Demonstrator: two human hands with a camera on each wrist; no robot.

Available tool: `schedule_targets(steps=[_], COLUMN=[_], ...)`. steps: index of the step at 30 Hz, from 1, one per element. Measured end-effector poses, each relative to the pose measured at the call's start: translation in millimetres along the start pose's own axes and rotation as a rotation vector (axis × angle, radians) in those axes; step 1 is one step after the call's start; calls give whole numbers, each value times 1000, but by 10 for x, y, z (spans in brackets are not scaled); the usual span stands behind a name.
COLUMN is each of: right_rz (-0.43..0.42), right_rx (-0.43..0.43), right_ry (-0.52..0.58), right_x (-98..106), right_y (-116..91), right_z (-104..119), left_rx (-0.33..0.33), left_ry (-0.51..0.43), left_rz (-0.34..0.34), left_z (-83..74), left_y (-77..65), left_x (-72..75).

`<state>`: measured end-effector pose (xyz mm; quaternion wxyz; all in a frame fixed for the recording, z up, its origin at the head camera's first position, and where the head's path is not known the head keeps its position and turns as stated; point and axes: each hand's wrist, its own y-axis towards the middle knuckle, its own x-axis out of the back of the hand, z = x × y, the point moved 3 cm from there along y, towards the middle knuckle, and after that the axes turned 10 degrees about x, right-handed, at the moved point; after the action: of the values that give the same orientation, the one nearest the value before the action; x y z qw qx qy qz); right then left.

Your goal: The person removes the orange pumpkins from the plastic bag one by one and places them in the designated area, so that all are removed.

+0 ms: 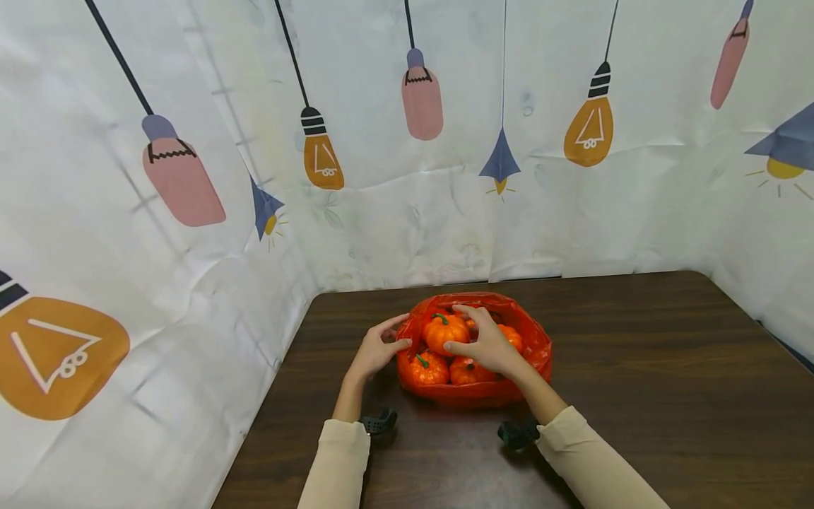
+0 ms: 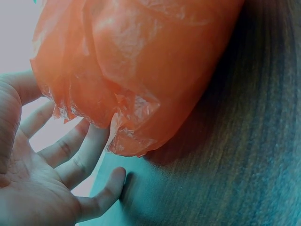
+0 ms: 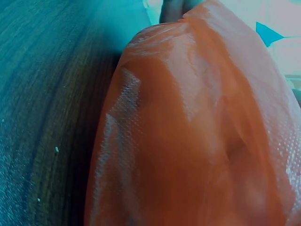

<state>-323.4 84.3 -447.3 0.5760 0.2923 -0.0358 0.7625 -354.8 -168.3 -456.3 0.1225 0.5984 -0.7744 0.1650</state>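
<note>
A red plastic bag (image 1: 540, 357) stands on the table with its mouth spread wide, holding several small orange pumpkins. One pumpkin (image 1: 445, 334) with a green stem sits on top at the left; another pumpkin (image 1: 429, 369) lies in front of it. My left hand (image 1: 375, 351) is at the bag's left rim, fingers spread. In the left wrist view, the left hand's fingers (image 2: 70, 150) extend behind the bag's crumpled edge (image 2: 134, 136). My right hand (image 1: 492, 345) reaches over the pumpkins, thumb and forefinger apart beside the top pumpkin. In the right wrist view, the bag's side (image 3: 174, 141) hides the right hand.
The dark wooden table (image 1: 649, 382) extends to both sides of the bag. Behind it and at the left hangs a white sheet (image 1: 381, 233) printed with lamps and bulbs. Black straps with dark devices (image 1: 518, 433) are on both wrists.
</note>
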Motion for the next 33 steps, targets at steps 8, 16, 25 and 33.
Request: schedule_targets(steps=[8,16,25,33], right_rz=[6,-7,-45,-92], right_rx=[-8,-30,-4,19], right_ry=[49,92,117,65], right_x=[101,256,430,572], right_y=[-41,-74,-86,-95], right_z=[52,12,-57,-79], left_rx=[-35,-32,-28,-5], left_ry=[-13,-28,-21,-19], left_rz=[-62,-70,-75,-87], left_z=[181,193,187,199], left_y=[101,88,89,96], left_x=[-14,-5,-4,5])
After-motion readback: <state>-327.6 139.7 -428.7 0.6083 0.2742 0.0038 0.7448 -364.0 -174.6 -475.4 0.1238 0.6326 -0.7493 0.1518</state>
